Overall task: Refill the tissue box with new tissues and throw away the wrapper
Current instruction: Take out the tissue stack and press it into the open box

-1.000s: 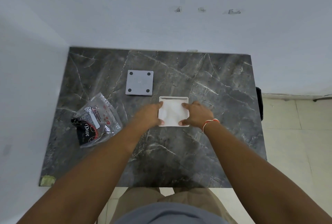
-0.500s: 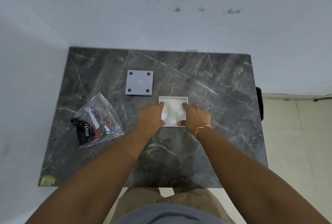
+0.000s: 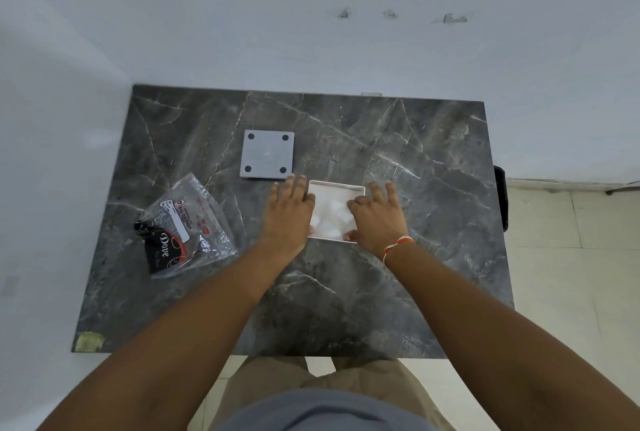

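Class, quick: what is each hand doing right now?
Left hand: open, fingers spread, pressing the tissues into the tissue box.
Right hand: open, pressing the tissues from the other side.

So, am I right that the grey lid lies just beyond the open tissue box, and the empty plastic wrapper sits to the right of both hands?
Not quite: the plastic wrapper lies to the left of both hands, as the head view shows. The rest holds: the grey lid lies just beyond the open tissue box, which the left hand and right hand flank.
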